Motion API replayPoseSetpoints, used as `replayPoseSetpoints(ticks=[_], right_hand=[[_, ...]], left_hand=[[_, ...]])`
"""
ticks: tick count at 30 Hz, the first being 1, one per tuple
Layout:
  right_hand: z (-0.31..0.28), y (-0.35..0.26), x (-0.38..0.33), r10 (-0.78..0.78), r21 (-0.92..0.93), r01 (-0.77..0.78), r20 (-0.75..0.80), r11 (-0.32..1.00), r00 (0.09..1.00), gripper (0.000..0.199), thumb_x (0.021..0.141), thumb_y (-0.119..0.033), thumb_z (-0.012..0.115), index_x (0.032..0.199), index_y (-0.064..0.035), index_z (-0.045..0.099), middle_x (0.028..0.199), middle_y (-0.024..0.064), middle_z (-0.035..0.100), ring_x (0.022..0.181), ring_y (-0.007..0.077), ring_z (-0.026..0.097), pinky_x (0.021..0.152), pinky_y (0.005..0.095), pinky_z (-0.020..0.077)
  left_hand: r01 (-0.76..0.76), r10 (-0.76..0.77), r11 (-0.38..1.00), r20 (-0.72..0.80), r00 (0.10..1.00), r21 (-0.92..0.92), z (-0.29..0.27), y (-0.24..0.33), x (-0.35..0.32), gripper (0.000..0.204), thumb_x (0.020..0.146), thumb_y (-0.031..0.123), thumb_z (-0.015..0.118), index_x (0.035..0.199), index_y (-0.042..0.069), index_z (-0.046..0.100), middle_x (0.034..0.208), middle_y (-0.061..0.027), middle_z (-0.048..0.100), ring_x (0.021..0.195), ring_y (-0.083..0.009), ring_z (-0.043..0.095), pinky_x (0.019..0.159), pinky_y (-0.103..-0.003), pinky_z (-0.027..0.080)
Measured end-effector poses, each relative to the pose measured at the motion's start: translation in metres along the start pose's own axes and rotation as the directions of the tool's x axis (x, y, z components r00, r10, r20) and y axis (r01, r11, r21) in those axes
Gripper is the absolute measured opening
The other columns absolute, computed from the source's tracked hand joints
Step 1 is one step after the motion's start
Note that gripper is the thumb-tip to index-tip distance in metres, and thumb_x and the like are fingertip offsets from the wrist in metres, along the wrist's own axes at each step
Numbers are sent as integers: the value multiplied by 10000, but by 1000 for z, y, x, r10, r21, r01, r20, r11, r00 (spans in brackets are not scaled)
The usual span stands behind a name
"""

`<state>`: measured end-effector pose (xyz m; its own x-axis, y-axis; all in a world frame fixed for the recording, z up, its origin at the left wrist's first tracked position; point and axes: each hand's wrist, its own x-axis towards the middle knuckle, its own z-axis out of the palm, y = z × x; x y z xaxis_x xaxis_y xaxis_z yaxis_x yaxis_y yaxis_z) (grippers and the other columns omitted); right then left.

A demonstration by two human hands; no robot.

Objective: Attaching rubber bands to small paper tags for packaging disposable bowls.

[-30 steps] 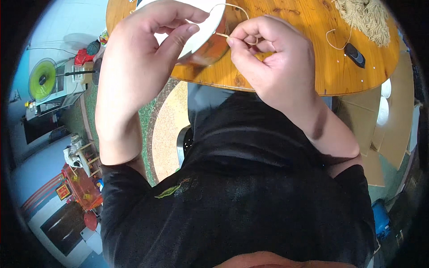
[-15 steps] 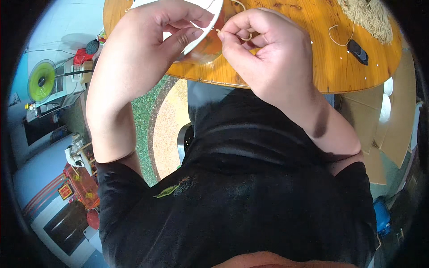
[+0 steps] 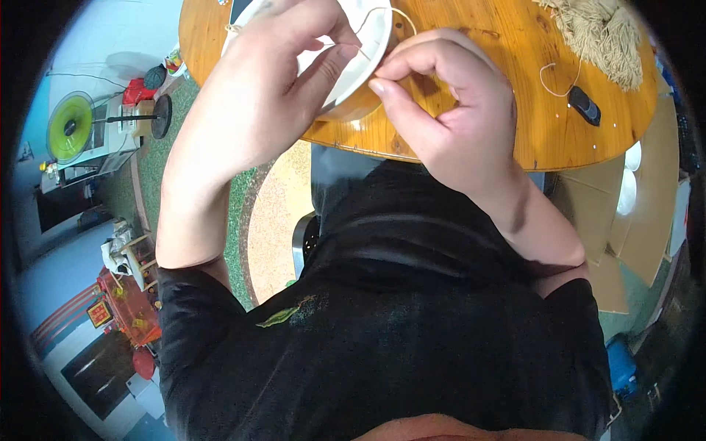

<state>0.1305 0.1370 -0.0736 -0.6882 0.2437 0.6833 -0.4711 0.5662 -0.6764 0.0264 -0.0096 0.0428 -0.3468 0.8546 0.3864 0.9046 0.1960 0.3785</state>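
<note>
Both of my hands are raised over the near edge of a wooden table, beside a white bowl. My left hand reaches over the bowl and pinches a thin beige yarn strand between thumb and index finger. Just right of the rim, my right hand is closed in a pinch, thumb tip against index finger, at the strand's other side. More of the strand loops over the rim and passes behind the right fingers. The exact grip at the right fingertips is small and partly hidden.
A bundle of beige yarn lies at the table's far right, a loose strand trailing from it. Near that strand is a small dark object. Cardboard lies right of the table. A green fan stands at the left.
My left hand has shifted right, its fingertips nearer the right hand's. The right fingers have moved slightly right and down. The view has shifted, with the table lower in it.
</note>
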Motion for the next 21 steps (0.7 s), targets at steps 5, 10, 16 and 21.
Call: replayPoseSetpoints(ticks=[5,10,16,21], right_hand=[[2,0,-2,32,200,-44,63,979,998,121,902,90,754,964,-5,713,1003,66,705,978,152,682,886,270,518],[9,-1,-5,75,392,-46,-58,919,995,150,911,94,753,1013,-1,696,1013,72,719,983,151,705,880,273,553],[11,-13,3,453,779,-262,-32,570,891,257,947,78,744,1151,4,606,1007,99,735,1008,136,741,898,249,593],[3,-6,9,413,673,-317,19,669,911,205,989,65,701,1173,27,618,1141,163,778,917,142,745,863,269,608]], left_hand=[[307,-141,890,436,889,-339,-5,-47,-15,115,1138,100,535,1111,8,599,976,-29,659,826,-77,647,697,-227,531],[324,-179,890,407,896,-321,-5,-44,-19,132,1142,112,537,1106,5,607,963,-11,647,833,-69,613,730,-232,492],[254,-201,905,184,962,-342,3,-31,-30,82,1114,60,584,1143,-4,626,994,-12,671,892,-64,649,805,-226,521],[221,-198,947,117,973,-233,1,-24,-30,62,1087,37,633,1117,-11,659,979,-13,690,912,-60,654,822,-224,525]])
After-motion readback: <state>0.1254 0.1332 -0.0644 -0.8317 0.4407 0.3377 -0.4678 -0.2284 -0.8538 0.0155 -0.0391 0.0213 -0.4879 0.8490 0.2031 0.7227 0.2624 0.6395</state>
